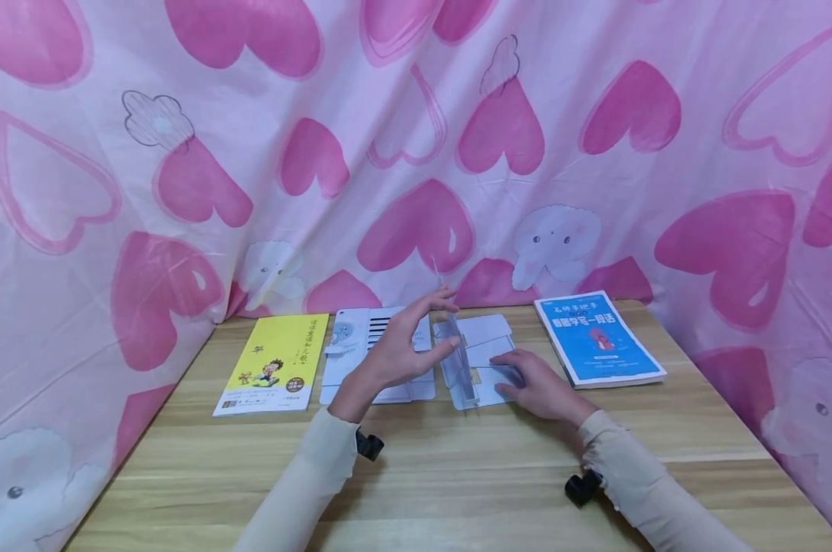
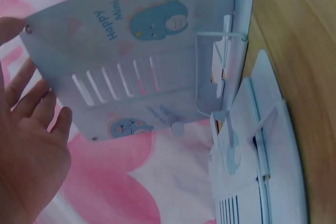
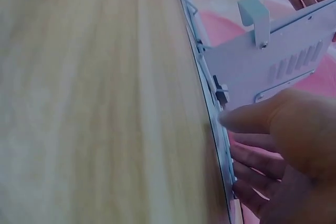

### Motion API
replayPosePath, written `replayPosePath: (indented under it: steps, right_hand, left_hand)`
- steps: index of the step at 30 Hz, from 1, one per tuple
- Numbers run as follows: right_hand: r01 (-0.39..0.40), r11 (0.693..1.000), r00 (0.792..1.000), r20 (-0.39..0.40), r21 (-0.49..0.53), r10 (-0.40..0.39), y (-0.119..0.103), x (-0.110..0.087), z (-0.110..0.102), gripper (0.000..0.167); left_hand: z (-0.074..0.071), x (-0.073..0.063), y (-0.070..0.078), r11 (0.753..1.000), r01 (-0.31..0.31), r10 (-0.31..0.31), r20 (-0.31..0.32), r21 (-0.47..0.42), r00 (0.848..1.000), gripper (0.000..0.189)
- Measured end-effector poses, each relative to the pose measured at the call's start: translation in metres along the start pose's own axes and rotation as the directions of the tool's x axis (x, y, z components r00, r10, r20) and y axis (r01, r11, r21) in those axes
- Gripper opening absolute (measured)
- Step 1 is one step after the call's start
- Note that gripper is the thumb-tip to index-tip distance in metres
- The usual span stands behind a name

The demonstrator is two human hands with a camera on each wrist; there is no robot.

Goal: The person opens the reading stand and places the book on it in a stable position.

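A pale blue metal book stand [image 2: 173,61] with slots, dinosaur prints and "Happy Mini" lettering stands unfolded, its slotted panel raised upright from a flat base [image 1: 491,335]. My left hand [image 1: 405,345] is at the raised panel's upper edge, fingers extended, one fingertip right at a corner. Down on the base, my right hand [image 1: 543,387] lies with fingers spread, thumb and fingertips pressing its surface. A bent metal tab [image 3: 255,19] juts from the back of the panel. Left of it lies a second, folded book stand [image 1: 350,368], partly hidden behind my left hand.
A yellow book [image 1: 271,360] lies flat at the left of the wooden table [image 1: 443,475]. On the right side is a blue-covered book [image 1: 598,337]. Behind the table hangs a pink curtain [image 1: 416,100] with heart prints, close to the far edge.
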State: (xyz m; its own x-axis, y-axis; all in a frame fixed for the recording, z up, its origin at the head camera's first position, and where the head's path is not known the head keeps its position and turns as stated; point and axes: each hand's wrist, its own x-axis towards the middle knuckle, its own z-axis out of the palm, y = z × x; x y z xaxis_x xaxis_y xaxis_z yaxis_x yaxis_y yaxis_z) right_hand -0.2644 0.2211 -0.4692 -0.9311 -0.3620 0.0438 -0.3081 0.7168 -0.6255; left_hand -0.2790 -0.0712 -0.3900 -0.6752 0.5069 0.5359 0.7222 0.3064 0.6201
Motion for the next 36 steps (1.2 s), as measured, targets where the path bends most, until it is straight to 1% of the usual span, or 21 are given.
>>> replayPosePath:
  steps: [3,6,11,15,19,22,24,26,29,33,36]
  right_hand:
    - [-0.002,1.000,1.000,0.026,-0.031,0.003,0.001,0.000,-0.001,0.052]
    - [-0.003,0.999,0.999,0.050,-0.033,0.004,0.001,0.000,-0.002,0.055]
    - [-0.026,1.000,0.997,0.076,0.001,0.026,0.004,0.002,-0.005,0.056]
    - [-0.030,0.999,0.997,0.074,0.030,0.028,0.005,0.003,-0.005,0.053]
    - [-0.029,0.999,0.998,0.059,0.034,0.027,0.006,0.003,-0.005,0.042]
    - [-0.033,0.999,0.999,0.042,0.034,0.032,0.006,0.003,-0.006,0.034]
    - [-0.044,0.998,0.999,0.026,0.043,0.043,0.006,0.003,-0.006,0.030]
    - [-0.050,0.997,0.999,0.003,0.057,0.050,0.006,0.004,-0.006,0.029]
    - [-0.052,0.995,0.998,-0.039,0.090,0.056,0.007,0.005,-0.005,0.028]
    - [-0.039,0.992,0.995,-0.090,0.124,0.051,0.009,0.005,-0.005,0.027]
    - [-0.030,0.990,0.994,-0.102,0.136,0.044,0.010,0.005,-0.005,0.027]
  left_hand:
    - [-0.002,0.000,0.000,1.000,-0.002,0.002,0.019,-0.012,1.000,0.051]
    - [-0.003,0.000,0.000,1.000,0.003,-0.003,0.030,-0.024,1.000,0.053]
    - [-0.002,0.002,0.000,0.998,-0.007,0.009,0.043,-0.058,0.999,0.055]
    - [-0.001,0.002,-0.001,0.998,-0.018,0.020,0.039,-0.053,0.999,0.058]
    - [0.000,0.001,-0.003,0.999,-0.024,0.025,0.012,-0.037,1.000,0.061]
    - [0.001,0.001,-0.006,0.998,-0.017,0.016,-0.015,-0.061,1.000,0.062]
    - [0.002,0.001,-0.007,0.995,-0.011,0.008,-0.026,-0.097,1.000,0.061]
    - [0.002,0.001,-0.007,0.991,0.000,-0.005,-0.033,-0.134,0.999,0.059]
    - [0.003,0.001,-0.006,0.987,0.014,-0.020,-0.039,-0.160,0.999,0.055]
    - [0.006,0.001,-0.004,0.988,0.033,-0.042,-0.059,-0.151,0.997,0.052]
    - [0.009,0.001,-0.003,0.986,0.036,-0.047,-0.063,-0.160,0.997,0.050]
